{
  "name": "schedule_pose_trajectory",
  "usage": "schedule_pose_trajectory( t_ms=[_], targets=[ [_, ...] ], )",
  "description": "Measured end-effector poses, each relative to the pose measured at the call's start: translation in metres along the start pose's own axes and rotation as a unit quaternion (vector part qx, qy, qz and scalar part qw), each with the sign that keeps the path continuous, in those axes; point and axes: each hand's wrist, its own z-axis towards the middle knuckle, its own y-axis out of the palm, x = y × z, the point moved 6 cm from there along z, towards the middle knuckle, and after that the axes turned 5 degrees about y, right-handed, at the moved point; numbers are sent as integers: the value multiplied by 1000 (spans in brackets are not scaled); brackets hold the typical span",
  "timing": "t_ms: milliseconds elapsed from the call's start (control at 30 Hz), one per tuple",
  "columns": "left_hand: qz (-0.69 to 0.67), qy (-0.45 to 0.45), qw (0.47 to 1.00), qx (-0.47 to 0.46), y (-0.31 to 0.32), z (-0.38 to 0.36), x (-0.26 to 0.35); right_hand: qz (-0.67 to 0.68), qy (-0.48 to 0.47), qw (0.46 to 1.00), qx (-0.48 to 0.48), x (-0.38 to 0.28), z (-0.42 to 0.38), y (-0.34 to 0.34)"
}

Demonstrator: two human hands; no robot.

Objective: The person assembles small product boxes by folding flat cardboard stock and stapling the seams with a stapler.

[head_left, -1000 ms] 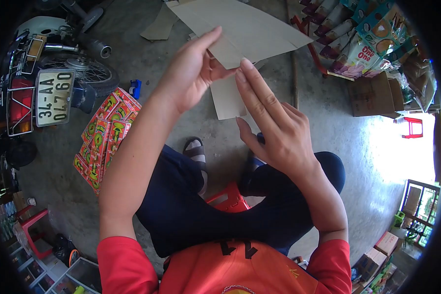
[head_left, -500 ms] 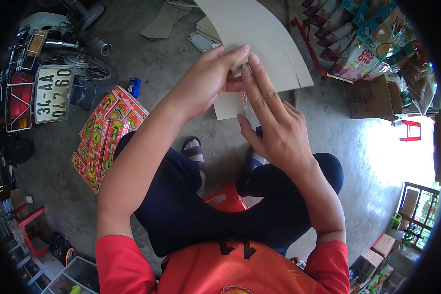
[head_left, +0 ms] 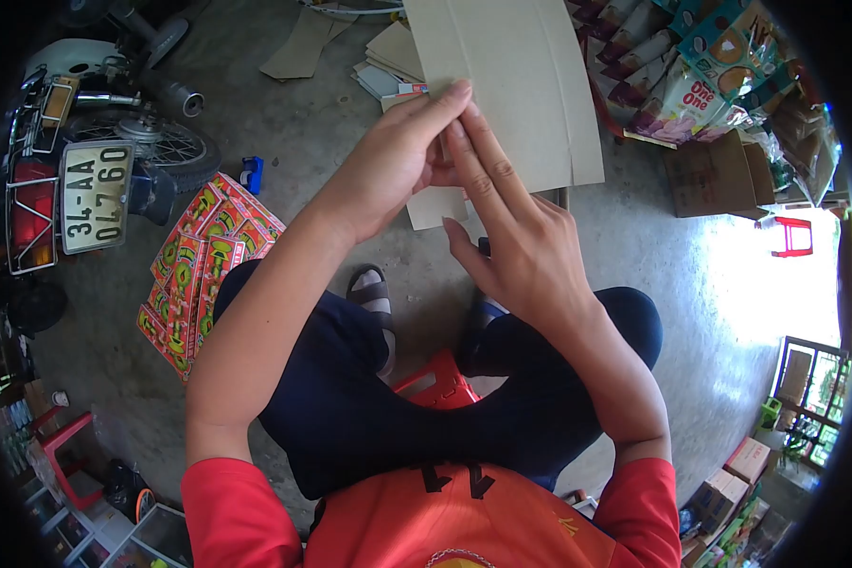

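A large beige cardboard sheet (head_left: pixel 521 95) with crease lines extends up and to the right from my hands. My left hand (head_left: pixel 402 156) pinches its near corner, thumb on top. My right hand (head_left: pixel 521 222) lies against the same edge, its fingers stretched out and their tips touching near the left thumb, its thumb apart. A smaller beige card piece (head_left: pixel 431 209) shows below the hands, partly hidden by them. More cut cardboard pieces (head_left: pixel 395 52) lie on the floor just left of the sheet.
Red printed cartons (head_left: pixel 204 270) lie flat on the floor at left, beside a blue tape dispenser (head_left: pixel 252 175) and a parked motorbike (head_left: pixel 97 197). Snack packs (head_left: pixel 696 95) and an open cardboard box (head_left: pixel 715 178) stand at right. A red stool (head_left: pixel 440 383) is beneath me.
The cardboard sheet has turned and swung slightly, its far edge now more upright. Both hands have shifted a little left, staying close together at its near corner.
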Motion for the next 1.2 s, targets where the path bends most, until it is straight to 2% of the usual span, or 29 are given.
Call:
schedule_pose_trajectory(
  t_ms=[33, 67, 167, 233, 333, 433, 533, 633, 733, 833, 867, 967, 1100, 1200],
  targets=[
    [7, 0, 1000, 2, 0, 1, 1, 22, -7, 1000, 8, 0, 0, -1],
    [1, 9, 998, 58, -4, 0, 4, 28, -16, 999, 18, -1, 0, -6],
    [-54, 49, 994, 84, -17, 5, 22, 39, -48, 995, 80, -1, 2, -31],
    [-34, 50, 994, 93, -37, 9, 26, 31, -66, 983, 168, 9, 4, -48],
    [-6, 31, 995, 92, -51, 10, 29, -35, -84, 975, 205, 31, 6, -65],
    [1, 23, 998, 58, -43, 8, 30, -18, -73, 972, 223, 36, 7, -71],
    [35, 19, 998, 48, -32, 6, 31, 2, -30, 976, 215, 36, 6, -68],
    [10, 18, 1000, -10, -24, 7, 26, -19, -62, 979, 194, 37, 4, -65],
    [-78, -21, 993, -86, -4, 3, 21, -33, -81, 975, 203, 36, 4, -59],
    [-47, -31, 997, -47, 13, -2, 9, -61, -94, 975, 189, 32, 4, -53],
    [-74, -48, 995, -51, 17, -3, 4, -63, -88, 977, 181, 31, 4, -51],
    [-55, -51, 997, 10, 6, 2, -14, -69, -96, 978, 170, 33, 3, -47],
    [-110, 14, 990, 83, -6, 3, -2, -78, -20, 976, 202, 32, 8, -41],
    [-126, 52, 983, 123, -16, 4, 4, -99, 28, 985, 137, 29, 5, -29]
  ],
)
